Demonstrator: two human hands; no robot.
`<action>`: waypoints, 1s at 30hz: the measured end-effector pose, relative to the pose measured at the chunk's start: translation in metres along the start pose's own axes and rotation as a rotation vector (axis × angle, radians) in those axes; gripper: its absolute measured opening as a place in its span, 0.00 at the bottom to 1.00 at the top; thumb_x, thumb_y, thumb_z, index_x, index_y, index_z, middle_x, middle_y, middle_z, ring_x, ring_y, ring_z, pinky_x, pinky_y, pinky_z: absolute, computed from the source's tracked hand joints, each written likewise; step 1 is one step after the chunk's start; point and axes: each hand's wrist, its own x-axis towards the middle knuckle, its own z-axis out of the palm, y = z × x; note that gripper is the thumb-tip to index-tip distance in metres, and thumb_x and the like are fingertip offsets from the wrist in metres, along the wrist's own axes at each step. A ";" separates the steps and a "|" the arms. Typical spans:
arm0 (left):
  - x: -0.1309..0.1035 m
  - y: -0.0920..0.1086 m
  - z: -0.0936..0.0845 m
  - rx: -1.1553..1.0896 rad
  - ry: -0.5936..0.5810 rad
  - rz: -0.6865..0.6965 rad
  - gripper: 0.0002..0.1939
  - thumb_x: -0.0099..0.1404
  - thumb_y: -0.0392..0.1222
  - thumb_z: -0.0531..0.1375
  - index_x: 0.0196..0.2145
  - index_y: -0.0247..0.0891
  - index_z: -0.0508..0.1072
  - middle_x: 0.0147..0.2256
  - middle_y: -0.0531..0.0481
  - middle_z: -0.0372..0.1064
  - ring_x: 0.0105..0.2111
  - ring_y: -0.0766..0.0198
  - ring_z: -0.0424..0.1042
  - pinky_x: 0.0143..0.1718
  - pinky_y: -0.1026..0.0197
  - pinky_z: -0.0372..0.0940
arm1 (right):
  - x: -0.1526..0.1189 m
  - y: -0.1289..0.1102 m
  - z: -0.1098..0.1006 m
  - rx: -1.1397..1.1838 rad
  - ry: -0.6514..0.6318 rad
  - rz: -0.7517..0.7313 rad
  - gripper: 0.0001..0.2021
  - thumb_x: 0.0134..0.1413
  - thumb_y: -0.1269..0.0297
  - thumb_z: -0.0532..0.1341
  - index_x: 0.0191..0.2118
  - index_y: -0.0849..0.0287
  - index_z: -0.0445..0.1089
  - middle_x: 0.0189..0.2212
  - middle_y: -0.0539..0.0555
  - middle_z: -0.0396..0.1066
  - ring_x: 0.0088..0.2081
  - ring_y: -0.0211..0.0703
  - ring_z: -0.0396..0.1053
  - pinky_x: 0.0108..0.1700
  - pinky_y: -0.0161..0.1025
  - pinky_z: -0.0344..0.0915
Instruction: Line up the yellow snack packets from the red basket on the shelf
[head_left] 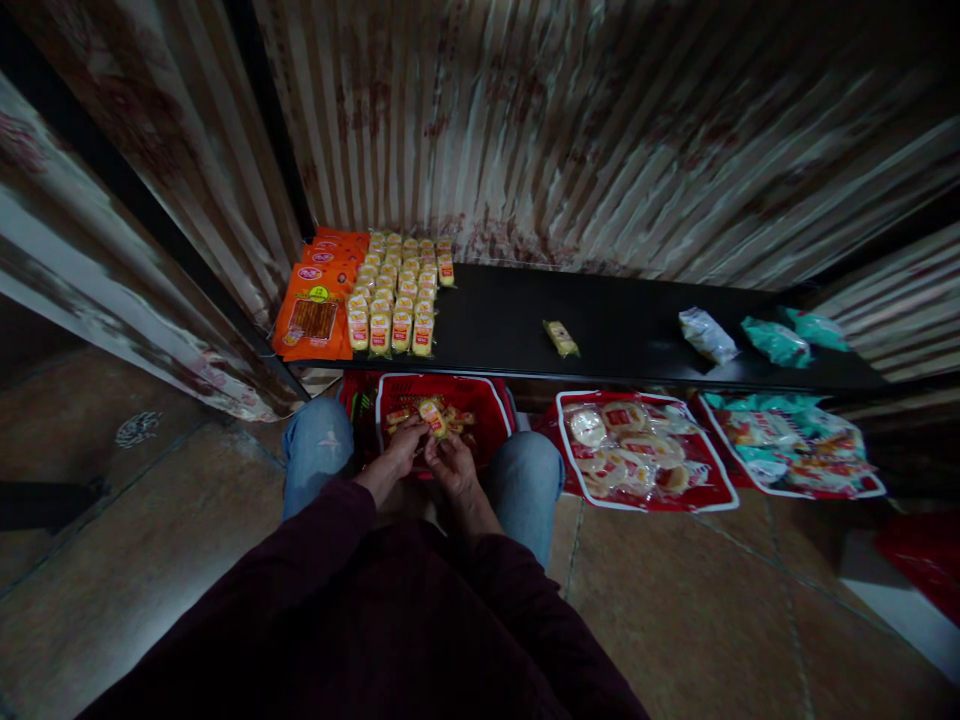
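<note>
One packet [433, 417] is pinched between the fingertips of the left hand [405, 446] and right hand [453, 466], over one of three baskets [501, 408], between two knees [321, 445]. On the shelf [495, 315], one loose packet [561, 338] lies near the front edge, three bags [707, 336] toward the right end, and stacked packets [403, 295], four across in front, beside orange bags [319, 300] at the left end.
</note>
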 end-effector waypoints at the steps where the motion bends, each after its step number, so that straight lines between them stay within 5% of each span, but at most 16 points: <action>1: -0.001 0.000 0.001 -0.001 0.003 -0.004 0.05 0.49 0.35 0.62 0.26 0.36 0.68 0.22 0.57 0.66 0.21 0.73 0.65 0.26 0.69 0.60 | -0.003 -0.001 0.001 -0.023 0.013 0.010 0.02 0.48 0.69 0.61 0.28 0.56 0.68 0.24 0.49 0.72 0.28 0.38 0.71 0.29 0.35 0.71; 7: -0.008 0.013 0.009 0.009 -0.006 -0.023 0.08 0.51 0.39 0.63 0.30 0.37 0.70 0.21 0.56 0.67 0.17 0.73 0.63 0.21 0.69 0.58 | -0.013 -0.008 0.007 -0.101 0.098 0.036 0.03 0.49 0.68 0.60 0.27 0.56 0.66 0.23 0.47 0.72 0.25 0.35 0.70 0.26 0.31 0.68; 20: -0.019 0.040 0.036 0.063 -0.062 0.042 0.12 0.50 0.35 0.64 0.36 0.35 0.75 0.33 0.48 0.75 0.30 0.66 0.72 0.34 0.64 0.65 | -0.029 -0.041 0.023 -0.079 0.101 -0.028 0.03 0.47 0.71 0.61 0.27 0.55 0.69 0.25 0.45 0.73 0.26 0.32 0.68 0.27 0.28 0.65; 30: -0.013 0.041 0.052 0.170 0.103 0.258 0.06 0.51 0.29 0.63 0.27 0.36 0.71 0.30 0.51 0.71 0.34 0.66 0.71 0.42 0.62 0.64 | -0.036 -0.058 0.034 -0.090 0.021 -0.043 0.04 0.50 0.69 0.60 0.34 0.53 0.69 0.29 0.45 0.75 0.31 0.34 0.73 0.34 0.32 0.69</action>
